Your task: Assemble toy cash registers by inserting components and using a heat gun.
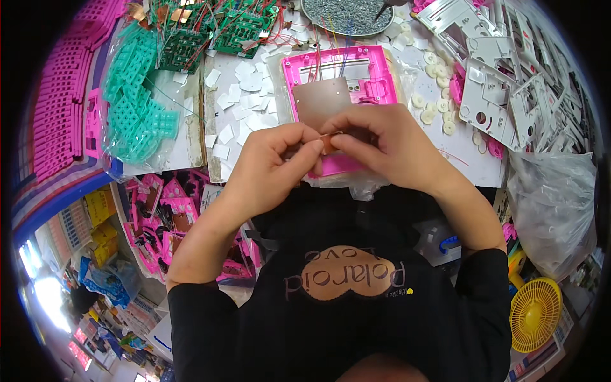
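Note:
My left hand [280,162] and my right hand [375,143] meet over the front part of a pink plastic housing [380,63]. Pinched between both sets of fingertips is a small copper-coloured piece [328,145], partly covered by the fingers. Just beyond them a brown circuit board [321,102] lies tilted in the housing, with thin red, blue and yellow wires running from its far edge. Clear plastic film [363,188] sticks out under the housing's near edge. My fingers hide the housing's near middle.
Green circuit boards [238,32] with wires lie at the far left beside teal plastic grids [133,95]. White paper squares [223,137] are scattered left of the housing. A round tray of small screws [350,16] stands at the back. Grey plastic panels [487,95] pile up on the right, near cream discs [428,114].

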Available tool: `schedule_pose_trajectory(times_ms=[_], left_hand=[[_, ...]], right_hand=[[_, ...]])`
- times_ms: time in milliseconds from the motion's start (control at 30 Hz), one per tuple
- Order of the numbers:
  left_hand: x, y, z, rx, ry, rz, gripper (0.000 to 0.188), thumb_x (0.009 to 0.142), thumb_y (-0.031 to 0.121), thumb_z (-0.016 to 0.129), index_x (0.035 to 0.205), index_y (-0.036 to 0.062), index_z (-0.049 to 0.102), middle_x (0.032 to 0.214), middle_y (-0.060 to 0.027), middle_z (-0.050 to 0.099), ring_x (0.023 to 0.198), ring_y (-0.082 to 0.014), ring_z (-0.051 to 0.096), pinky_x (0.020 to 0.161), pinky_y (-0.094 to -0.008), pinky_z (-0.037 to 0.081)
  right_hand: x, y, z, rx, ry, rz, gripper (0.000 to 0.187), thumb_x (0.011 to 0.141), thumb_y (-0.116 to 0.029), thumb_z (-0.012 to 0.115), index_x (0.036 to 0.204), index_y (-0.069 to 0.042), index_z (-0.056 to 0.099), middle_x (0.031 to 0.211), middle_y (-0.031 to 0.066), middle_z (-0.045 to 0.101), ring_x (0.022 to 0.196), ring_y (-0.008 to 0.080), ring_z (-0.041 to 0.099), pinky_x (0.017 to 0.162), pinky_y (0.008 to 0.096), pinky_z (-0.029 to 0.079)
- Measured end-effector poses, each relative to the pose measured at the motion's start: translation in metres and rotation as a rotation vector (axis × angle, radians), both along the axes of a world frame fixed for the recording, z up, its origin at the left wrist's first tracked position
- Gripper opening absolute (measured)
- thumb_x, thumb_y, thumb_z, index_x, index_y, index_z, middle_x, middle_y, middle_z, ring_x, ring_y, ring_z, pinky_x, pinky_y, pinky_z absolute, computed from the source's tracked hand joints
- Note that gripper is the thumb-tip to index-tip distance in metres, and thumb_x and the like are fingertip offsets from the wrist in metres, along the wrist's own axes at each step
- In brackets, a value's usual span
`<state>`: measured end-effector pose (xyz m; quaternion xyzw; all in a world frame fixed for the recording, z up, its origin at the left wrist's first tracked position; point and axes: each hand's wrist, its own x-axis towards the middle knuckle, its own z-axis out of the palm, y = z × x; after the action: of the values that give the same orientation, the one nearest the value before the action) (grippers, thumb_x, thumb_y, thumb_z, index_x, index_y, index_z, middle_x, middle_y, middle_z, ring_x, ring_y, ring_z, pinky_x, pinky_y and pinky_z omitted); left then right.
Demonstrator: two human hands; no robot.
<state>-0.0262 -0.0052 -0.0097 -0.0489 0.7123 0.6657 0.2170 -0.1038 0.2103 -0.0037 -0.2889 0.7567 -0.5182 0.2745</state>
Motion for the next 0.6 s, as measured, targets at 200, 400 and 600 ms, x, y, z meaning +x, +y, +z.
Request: schedule_pose_trajectory(times_ms=[200, 400, 600], left_hand=[[0.001, -0.003, 0.002, 0.169, -0.126, 0.013, 0.014, 0.100, 0.009, 0.063, 0.106, -0.0026, 0.068, 0.083, -0.0012, 0.070, 0.064, -0.0010, 0.054, 0.056, -0.0189, 0.043], [0.006, 0.012, -0.006, -0.125, 0.131, 0.068, 0.009, 0.093, 0.005, 0.067, 0.100, -0.0018, 0.068, 0.076, 0.0002, 0.067, 0.063, -0.0010, 0.057, 0.056, -0.0212, 0.045], [0.005, 0.029, -0.008, -0.474, 0.389, 0.073, 0.008, 0.086, 0.003, 0.068, 0.093, -0.0003, 0.065, 0.066, -0.0016, 0.059, 0.057, -0.0012, 0.052, 0.052, -0.0219, 0.043]], right_hand=[[-0.002, -0.002, -0.005, -0.069, -0.221, -0.034, 0.009, 0.094, -0.005, 0.068, 0.099, 0.003, 0.069, 0.083, 0.0009, 0.069, 0.073, 0.0031, 0.061, 0.065, 0.0204, 0.049], [0.002, -0.004, -0.001, 0.002, -0.152, -0.055, 0.011, 0.091, -0.008, 0.070, 0.096, 0.002, 0.069, 0.077, 0.0021, 0.067, 0.069, 0.0064, 0.061, 0.062, 0.0228, 0.048], [0.008, -0.003, -0.005, 0.003, -0.112, -0.099, 0.012, 0.089, -0.010, 0.071, 0.092, 0.001, 0.069, 0.074, 0.0054, 0.069, 0.066, 0.0110, 0.064, 0.062, 0.0259, 0.051]])
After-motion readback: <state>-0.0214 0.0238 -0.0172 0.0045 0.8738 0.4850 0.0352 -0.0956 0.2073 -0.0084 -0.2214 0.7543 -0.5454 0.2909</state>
